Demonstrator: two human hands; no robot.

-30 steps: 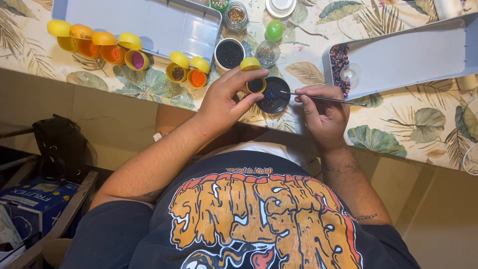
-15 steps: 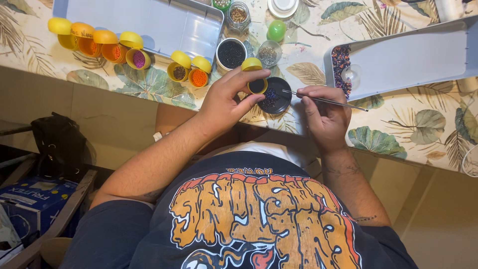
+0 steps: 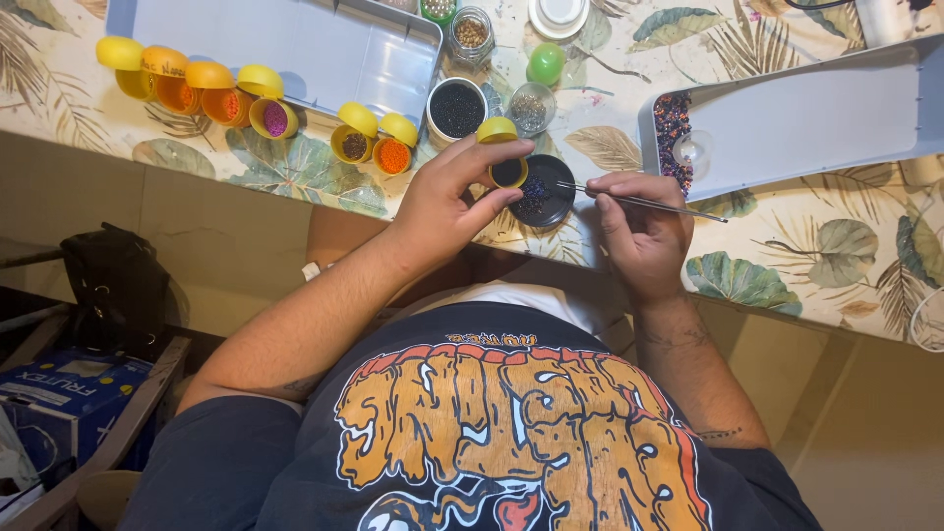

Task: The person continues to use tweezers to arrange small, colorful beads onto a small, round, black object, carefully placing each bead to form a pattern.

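Pinching a small yellow bead cup (image 3: 507, 169) at frame centre, our left hand (image 3: 447, 202) tilts it over the dark dish (image 3: 544, 193); our right hand (image 3: 637, 228) grips a thin needle (image 3: 639, 202). We judge overtilting could scatter beads across the counter (image 3: 787, 275).

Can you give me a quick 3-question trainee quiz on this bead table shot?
1. True or false: the left hand holds a small yellow capsule over the dark dish.
2. What does the right hand hold? A) scissors B) thin needle tool C) spoon
3. Fill in: the grey tray on the right has a heap of mixed beads at its ___ end.

Key: 1 true; 2 B, the thin needle tool; 3 left.
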